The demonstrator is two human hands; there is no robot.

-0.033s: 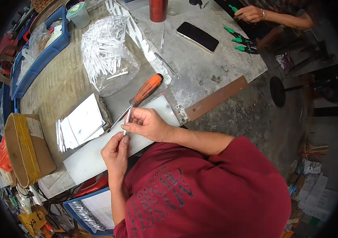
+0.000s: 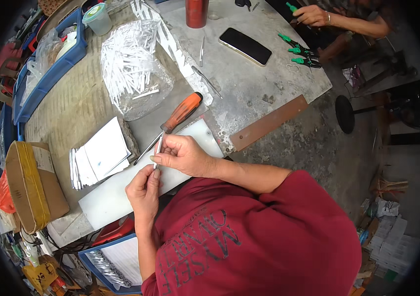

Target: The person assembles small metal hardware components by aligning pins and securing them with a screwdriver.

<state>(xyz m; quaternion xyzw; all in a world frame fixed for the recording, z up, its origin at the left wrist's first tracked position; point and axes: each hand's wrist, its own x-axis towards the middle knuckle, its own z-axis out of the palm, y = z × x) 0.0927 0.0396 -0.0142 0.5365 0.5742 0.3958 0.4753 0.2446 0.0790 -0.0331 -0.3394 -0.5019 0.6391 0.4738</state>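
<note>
A thin white strip is pinched between my two hands, over a white board. My right hand grips its upper part between thumb and fingers. Just below, my left hand pinches the lower end with thumb and forefinger. Beyond my right hand lies a screwdriver with an orange and black handle, its shaft passing behind my fingers. To the left of my hands is a fanned stack of white sheets. Farther off, a clear plastic bag holds many white strips.
A brown metal bar lies at the right edge of the table. Farther back are a phone, a red cup and tweezers. Left stand a cardboard box and a blue tray. Another person's hand holds a green-handled tool.
My hands and the strip stay in place. At the far right, the other person's hand with the green-handled tool has shifted slightly.
</note>
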